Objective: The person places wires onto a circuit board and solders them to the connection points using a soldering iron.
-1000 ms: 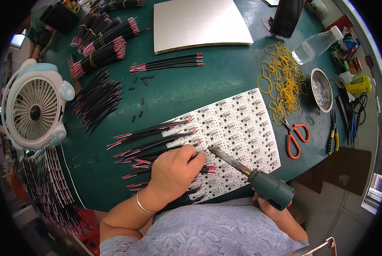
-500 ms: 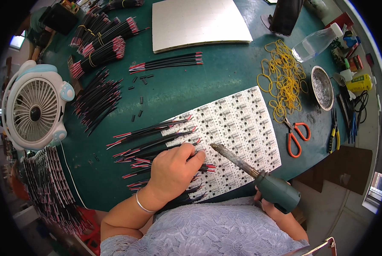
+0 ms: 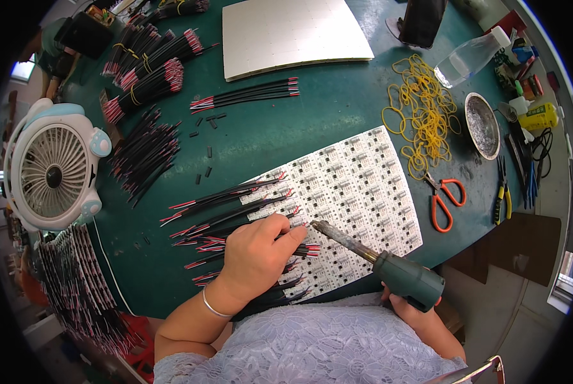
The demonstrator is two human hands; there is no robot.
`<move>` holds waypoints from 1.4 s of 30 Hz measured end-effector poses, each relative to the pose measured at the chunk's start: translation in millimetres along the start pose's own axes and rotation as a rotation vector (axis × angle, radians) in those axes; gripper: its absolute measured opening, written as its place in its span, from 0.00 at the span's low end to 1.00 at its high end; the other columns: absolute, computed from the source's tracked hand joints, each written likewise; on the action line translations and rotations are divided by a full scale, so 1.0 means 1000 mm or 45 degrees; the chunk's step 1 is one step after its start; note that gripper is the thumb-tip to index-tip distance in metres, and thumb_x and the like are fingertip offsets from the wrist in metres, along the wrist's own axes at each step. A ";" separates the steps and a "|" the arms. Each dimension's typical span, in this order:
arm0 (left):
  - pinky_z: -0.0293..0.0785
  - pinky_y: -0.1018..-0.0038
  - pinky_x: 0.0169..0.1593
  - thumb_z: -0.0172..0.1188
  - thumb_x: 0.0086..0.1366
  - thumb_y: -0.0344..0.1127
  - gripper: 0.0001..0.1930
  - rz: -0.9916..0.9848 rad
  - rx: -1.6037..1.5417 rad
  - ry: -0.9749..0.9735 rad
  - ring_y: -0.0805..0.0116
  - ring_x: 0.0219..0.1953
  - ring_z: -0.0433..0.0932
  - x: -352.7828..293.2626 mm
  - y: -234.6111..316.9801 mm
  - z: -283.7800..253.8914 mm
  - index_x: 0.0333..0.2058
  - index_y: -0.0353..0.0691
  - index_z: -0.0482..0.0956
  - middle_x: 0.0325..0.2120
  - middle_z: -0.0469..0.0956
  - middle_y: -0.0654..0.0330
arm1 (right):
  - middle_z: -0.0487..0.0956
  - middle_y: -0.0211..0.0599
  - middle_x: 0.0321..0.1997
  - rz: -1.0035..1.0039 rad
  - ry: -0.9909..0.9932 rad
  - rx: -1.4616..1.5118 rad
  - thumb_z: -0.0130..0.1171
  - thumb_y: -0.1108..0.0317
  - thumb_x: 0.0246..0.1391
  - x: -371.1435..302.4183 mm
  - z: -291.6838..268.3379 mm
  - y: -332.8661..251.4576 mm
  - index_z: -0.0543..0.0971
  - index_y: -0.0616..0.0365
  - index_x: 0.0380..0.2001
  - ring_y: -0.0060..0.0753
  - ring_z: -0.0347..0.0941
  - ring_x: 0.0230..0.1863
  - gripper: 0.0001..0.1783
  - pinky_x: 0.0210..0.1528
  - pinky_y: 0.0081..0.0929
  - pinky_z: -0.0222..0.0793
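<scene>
My left hand is closed in a pinch over a bundle of black-sheathed wires, whose red and white ends stick out past the fingers. Beneath it lies a white circuit board sheet with rows of small components. More black wires lie across the sheet's left edge, some with red ends over the pads. My right hand, partly hidden, grips the green handle of a soldering iron. Its tip sits just right of my left thumb, over the sheet; whether it touches a wire I cannot tell.
Scissors, pliers, yellow rubber bands, a metal bowl and a plastic bottle are at the right. A fan and wire bundles stand left. Stacked white sheets lie at the back.
The soldering iron has moved slightly left and down, its tip closer to my left fingers. My left hand keeps its pinch almost in place. The whole view has shifted slightly.
</scene>
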State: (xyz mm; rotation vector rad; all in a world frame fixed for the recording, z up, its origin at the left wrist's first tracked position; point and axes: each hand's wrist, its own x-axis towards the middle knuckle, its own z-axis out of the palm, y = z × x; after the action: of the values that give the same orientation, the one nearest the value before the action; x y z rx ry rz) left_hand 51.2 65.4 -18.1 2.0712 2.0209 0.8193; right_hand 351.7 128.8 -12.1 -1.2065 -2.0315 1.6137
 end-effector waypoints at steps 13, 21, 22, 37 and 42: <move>0.69 0.73 0.23 0.63 0.42 0.25 0.14 0.007 0.010 -0.001 0.66 0.21 0.72 0.002 0.001 0.000 0.31 0.44 0.83 0.23 0.71 0.63 | 0.81 0.41 0.42 -0.010 -0.050 -0.179 0.64 0.74 0.41 0.002 -0.005 -0.004 0.81 0.58 0.40 0.43 0.78 0.43 0.17 0.46 0.34 0.73; 0.69 0.73 0.23 0.61 0.49 0.30 0.10 0.003 0.015 -0.036 0.69 0.22 0.73 0.000 -0.001 -0.001 0.33 0.45 0.82 0.23 0.69 0.65 | 0.81 0.42 0.40 -0.195 -0.048 0.106 0.61 0.75 0.44 0.002 -0.010 0.003 0.79 0.62 0.38 0.45 0.79 0.39 0.14 0.43 0.35 0.73; 0.69 0.73 0.23 0.62 0.48 0.30 0.10 -0.009 -0.008 -0.028 0.69 0.22 0.73 0.001 -0.001 -0.001 0.32 0.46 0.82 0.23 0.69 0.65 | 0.81 0.42 0.40 -0.195 -0.047 0.106 0.61 0.75 0.44 0.002 -0.009 0.001 0.79 0.62 0.38 0.45 0.79 0.39 0.14 0.43 0.35 0.73; 0.68 0.72 0.23 0.62 0.48 0.30 0.08 0.004 -0.046 -0.026 0.68 0.22 0.74 0.002 -0.002 0.001 0.30 0.47 0.83 0.23 0.70 0.65 | 0.81 0.43 0.42 -0.044 -0.090 -0.081 0.66 0.72 0.40 0.002 -0.010 -0.003 0.80 0.59 0.39 0.45 0.78 0.44 0.18 0.46 0.35 0.73; 0.69 0.72 0.23 0.62 0.48 0.30 0.08 -0.004 -0.029 -0.040 0.67 0.22 0.74 -0.001 -0.003 0.000 0.30 0.46 0.82 0.24 0.70 0.65 | 0.81 0.41 0.39 -0.004 0.122 0.020 0.67 0.61 0.43 -0.018 -0.061 0.013 0.76 0.62 0.44 0.35 0.79 0.38 0.24 0.42 0.29 0.75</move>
State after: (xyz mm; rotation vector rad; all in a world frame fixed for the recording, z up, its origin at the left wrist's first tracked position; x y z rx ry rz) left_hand 48.5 64.3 -19.5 2.0546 1.9890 0.8008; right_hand 408.7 156.5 2.0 -1.2494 -1.9580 1.5365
